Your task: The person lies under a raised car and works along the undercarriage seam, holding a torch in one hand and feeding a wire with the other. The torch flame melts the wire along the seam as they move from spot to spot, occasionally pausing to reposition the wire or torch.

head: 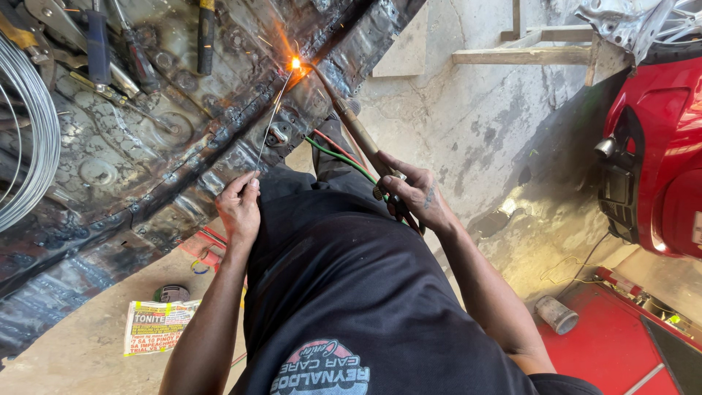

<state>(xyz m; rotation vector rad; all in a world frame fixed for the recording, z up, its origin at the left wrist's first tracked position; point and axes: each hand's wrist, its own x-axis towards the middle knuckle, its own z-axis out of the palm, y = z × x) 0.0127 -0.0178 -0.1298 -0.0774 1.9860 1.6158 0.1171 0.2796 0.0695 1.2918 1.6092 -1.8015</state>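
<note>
Below my chest, my right hand [418, 196] grips the torch [356, 126], flame on the metal panel [146, 175] ahead; my left hand [239, 207] pinches the filler rod [269, 124] beside it.

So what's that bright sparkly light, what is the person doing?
A person is welding. Their right hand holds a gas torch, whose flame burns bright orange against a dark, dented sheet-metal panel, throwing sparks. Their left hand pinches a thin filler rod that reaches up into the flame. Red and green hoses run back from the torch. Hand tools and a wire coil lie on the panel.
</note>
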